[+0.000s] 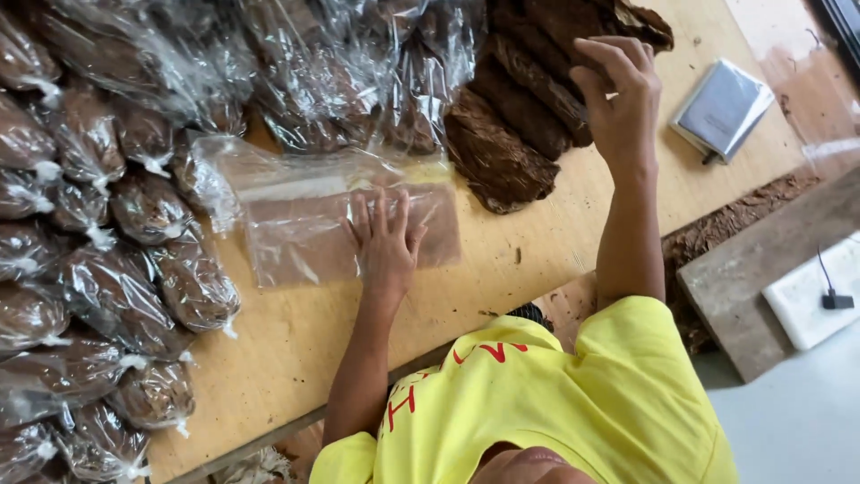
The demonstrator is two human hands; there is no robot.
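You're bagging: your left hand [387, 240] lies flat, fingers spread, pinning the empty bag [322, 215] at mid-counter [296, 350]. Your right hand [621, 99], grip open, reaches the far leaf pile [528, 108], seemingly just touching. Next calls for pinching a bundle.

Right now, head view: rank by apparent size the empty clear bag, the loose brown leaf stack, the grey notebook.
1. Loose brown leaf stack
2. Empty clear bag, close to the stack, so unsure
3. Grey notebook, clearly smallest
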